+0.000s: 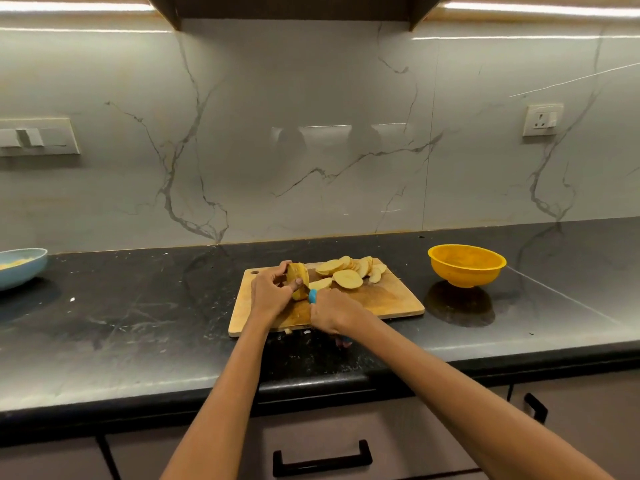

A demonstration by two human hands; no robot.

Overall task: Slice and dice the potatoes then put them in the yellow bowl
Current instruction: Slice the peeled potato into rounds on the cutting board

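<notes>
My left hand [268, 294] grips the potato [298, 277] on the cutting board [388, 301], right hand [332, 311] clasps the blue-handled knife [312, 295], slices [348, 270] heaped behind, yellow bowl [467, 266] well right on the surface [138, 323]

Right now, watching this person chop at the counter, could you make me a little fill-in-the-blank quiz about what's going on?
1. The left hand grips the uncut piece of ____ on the wooden cutting board.
2. The right hand holds a knife with a ____ handle.
3. The cut slices lie on the ____, not in a bowl.
4. The yellow bowl stands to the ____ of the board.

Missing words: potato; blue; board; right
</notes>
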